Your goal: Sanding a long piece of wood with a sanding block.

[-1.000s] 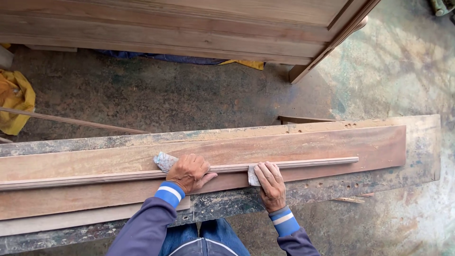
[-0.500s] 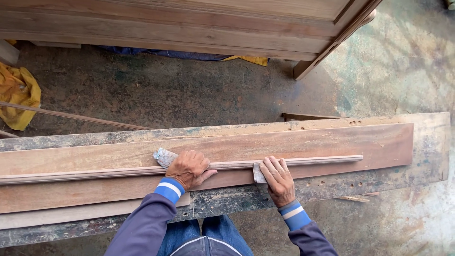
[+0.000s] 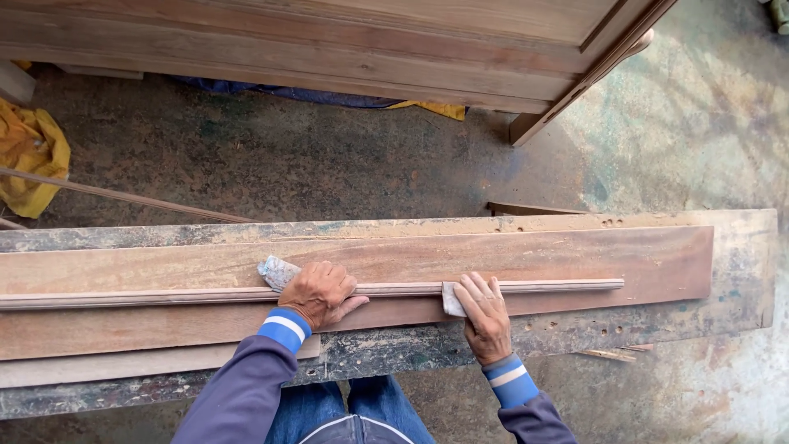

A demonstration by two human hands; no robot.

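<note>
A long thin wooden moulding strip (image 3: pixel 559 286) lies lengthwise on a wide reddish plank (image 3: pixel 575 255). My left hand (image 3: pixel 319 293) presses down on the strip near its middle, with a crumpled grey-white cloth (image 3: pixel 275 272) under its fingers. My right hand (image 3: pixel 483 308) grips a folded piece of pale sandpaper (image 3: pixel 452 299) wrapped against the strip. About a hand's width of strip shows between the two hands.
The plank rests on a worn, paint-stained workbench (image 3: pixel 740 279). A thinner pale board (image 3: pixel 123 366) lies along the bench's near edge. Beyond are a concrete floor, a large wooden frame (image 3: pixel 329 49), a thin stick (image 3: pixel 123 197) and a yellow cloth (image 3: pixel 29 156) at the left.
My right hand has slid with the sandpaper a little to the right along the strip. My left hand has stayed pressed on the strip.
</note>
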